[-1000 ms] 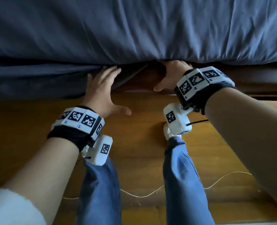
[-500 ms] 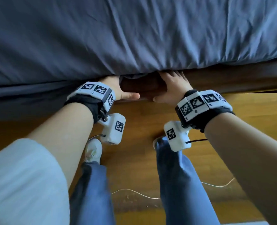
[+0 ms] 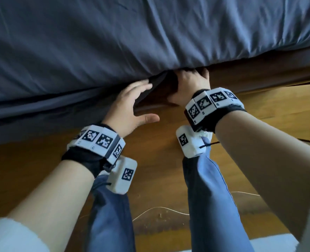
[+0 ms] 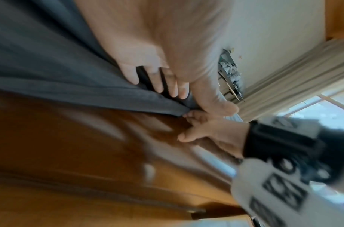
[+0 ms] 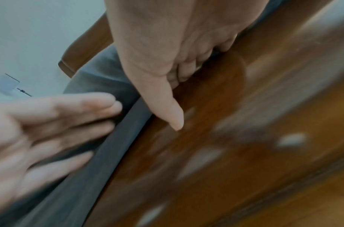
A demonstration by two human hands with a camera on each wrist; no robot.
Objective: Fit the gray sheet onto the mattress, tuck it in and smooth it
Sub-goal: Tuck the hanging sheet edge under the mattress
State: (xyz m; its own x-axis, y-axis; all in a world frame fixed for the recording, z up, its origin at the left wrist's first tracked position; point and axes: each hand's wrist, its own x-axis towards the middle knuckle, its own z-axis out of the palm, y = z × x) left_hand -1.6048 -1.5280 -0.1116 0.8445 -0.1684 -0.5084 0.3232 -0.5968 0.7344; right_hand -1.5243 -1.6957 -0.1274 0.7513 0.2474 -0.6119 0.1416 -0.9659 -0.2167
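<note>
The gray sheet [image 3: 114, 42] covers the mattress top and side, and a loose flap [image 3: 156, 82] of it hangs over the wooden bed frame [image 3: 259, 75]. My left hand [image 3: 130, 104] is open with spread, straight fingers that lie against this flap; the left wrist view shows the fingertips [image 4: 157, 81] on the sheet [image 4: 70, 76]. My right hand [image 3: 190, 84] hooks its curled fingers under the sheet-covered mattress edge, where the fingertips are hidden. In the right wrist view its thumb [image 5: 167, 107] points down along the sheet's hem [image 5: 113, 145].
I stand close to the bed, my legs in blue trousers [image 3: 214, 206] on a wooden floor [image 3: 159, 142]. A thin white cable [image 3: 159, 209] lies on the floor behind my feet. A wall and a curtain [image 4: 284, 76] lie beyond the bed.
My left hand has drawn back out from under the mattress edge and now lies flat on the hanging flap. My right hand stays hooked under the edge.
</note>
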